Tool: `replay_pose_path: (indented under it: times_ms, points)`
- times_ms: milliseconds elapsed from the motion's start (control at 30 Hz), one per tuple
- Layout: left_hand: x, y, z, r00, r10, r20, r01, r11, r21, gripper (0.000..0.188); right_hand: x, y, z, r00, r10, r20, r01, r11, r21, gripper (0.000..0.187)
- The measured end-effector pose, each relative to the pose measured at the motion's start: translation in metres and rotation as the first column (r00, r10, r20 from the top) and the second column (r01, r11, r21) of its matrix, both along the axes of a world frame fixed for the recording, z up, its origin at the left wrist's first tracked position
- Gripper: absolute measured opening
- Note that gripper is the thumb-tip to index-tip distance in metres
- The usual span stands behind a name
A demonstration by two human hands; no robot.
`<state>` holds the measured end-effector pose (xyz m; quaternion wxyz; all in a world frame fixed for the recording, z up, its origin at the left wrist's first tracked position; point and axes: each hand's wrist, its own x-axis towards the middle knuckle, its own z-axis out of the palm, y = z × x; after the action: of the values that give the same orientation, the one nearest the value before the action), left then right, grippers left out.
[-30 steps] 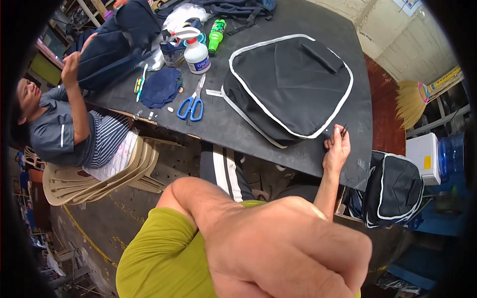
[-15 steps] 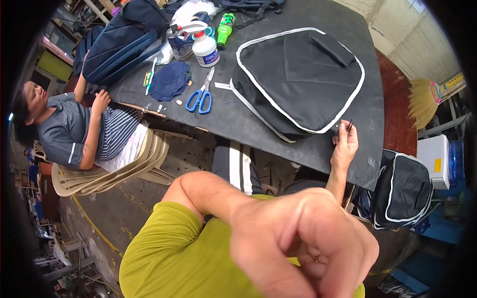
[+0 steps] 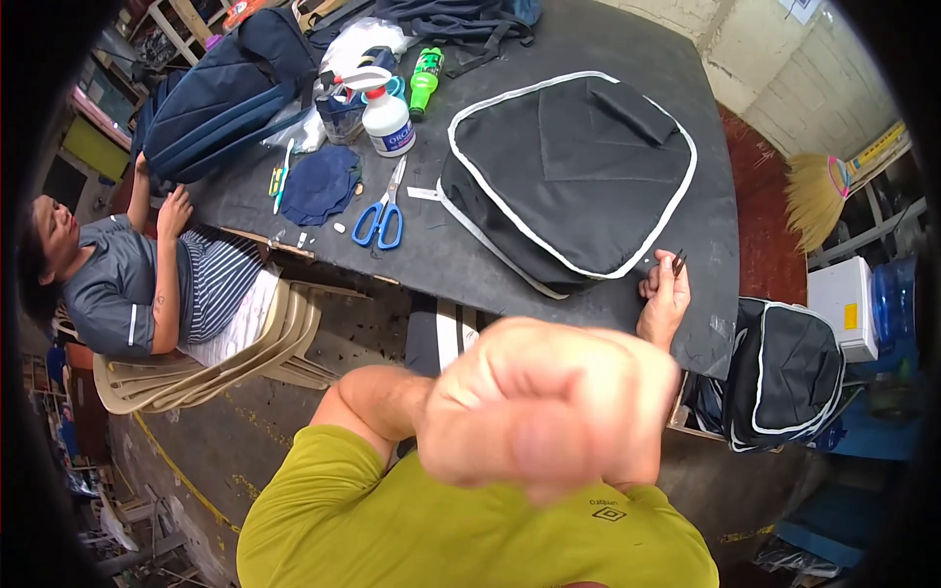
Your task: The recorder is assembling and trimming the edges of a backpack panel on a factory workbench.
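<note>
Left Hand Closed Before the Camera, Right Hand with Small Dark Tool Near Black Bag

In the head view, the left hand [image 3: 549,407] is raised close to the camera, its fingers curled fully inward; it is blurred, and I cannot tell if something is inside. The right hand [image 3: 666,309] is at the near edge of the table [image 3: 708,294], its thumb and fingers closed around a small dark tool [image 3: 678,263], with the tips pointing upward. The black bag [image 3: 598,167] with white edging lies on the table, just beyond this hand. To the left of the bag are blue-handled scissors [image 3: 388,201], dark blue cloth pieces [image 3: 321,184] and a white spray bottle [image 3: 388,125]. At far left, a person [image 3: 118,289] sits beside a dark blue bag [image 3: 221,98].
</note>
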<state>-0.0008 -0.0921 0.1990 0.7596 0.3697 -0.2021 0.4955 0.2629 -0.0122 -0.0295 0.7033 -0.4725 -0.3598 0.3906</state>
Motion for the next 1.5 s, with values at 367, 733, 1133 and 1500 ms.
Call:
replay_pose_path:
  times_ms: [367, 733, 1133, 1500]
  points:
    - [-0.045, 0.086, -0.059, -0.242, 0.970, 0.014, 0.019, -0.010, 1.000, 0.046, 0.002, -0.004, 0.002, 1.000, -0.002, 0.001, 0.002, 1.000, -0.012, 0.027]
    - [-0.004, 0.033, 0.039, 0.987, 0.139, -0.079, -0.088, 0.882, 0.462, 0.018, 0.005, -0.005, 0.000, 0.994, -0.073, -0.086, 0.079, 0.995, 0.066, 0.042]
    - [0.014, 0.033, 0.037, 0.994, -0.010, 0.112, -0.052, 0.846, 0.531, 0.018, 0.000, -0.002, 0.006, 0.985, -0.170, 0.029, 0.170, 0.985, 0.023, 0.031]
    - [0.000, 0.007, 0.042, 0.993, -0.044, -0.106, 0.072, 0.957, 0.280, 0.015, -0.004, -0.013, 0.048, 0.992, -0.123, 0.027, 0.120, 0.990, 0.076, 0.038]
